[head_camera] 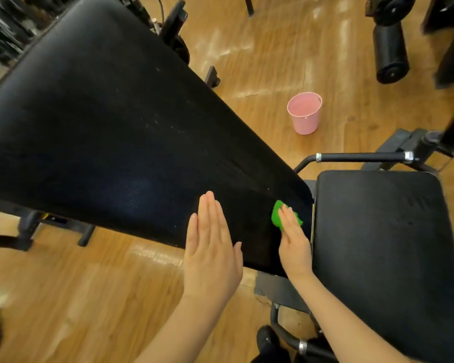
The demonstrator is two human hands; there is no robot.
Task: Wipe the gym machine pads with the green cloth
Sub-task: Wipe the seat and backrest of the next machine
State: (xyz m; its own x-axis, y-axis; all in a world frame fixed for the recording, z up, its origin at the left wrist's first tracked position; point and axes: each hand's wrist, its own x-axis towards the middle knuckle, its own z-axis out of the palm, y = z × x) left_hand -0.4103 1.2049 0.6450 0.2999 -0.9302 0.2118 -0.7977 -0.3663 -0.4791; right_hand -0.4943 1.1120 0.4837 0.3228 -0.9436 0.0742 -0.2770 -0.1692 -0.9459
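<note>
Green cloth (286,214), small, bunched, lies flat near lower end of long black back pad (110,132), partly covered by fingers. Back pad tilted, matte, faint specks on surface. Square black seat pad (383,247) just beside its lower end.

pads x2 (110,121) (383,247) | green cloth x1 (278,212) | pink bucket x1 (305,113) | hands x2 (210,247) (295,239)

- Evenly lit indoor scene, moderately bright, warm in tone.
- Pale streaks of glare on the wooden floor (247,48) near the top.
- The long black pad (102,121) shows a faint bluish sheen near its lower edge.
- Top left corner is smeared with blur.
- Wide-angle lens bends straight lines at the edges.
</note>
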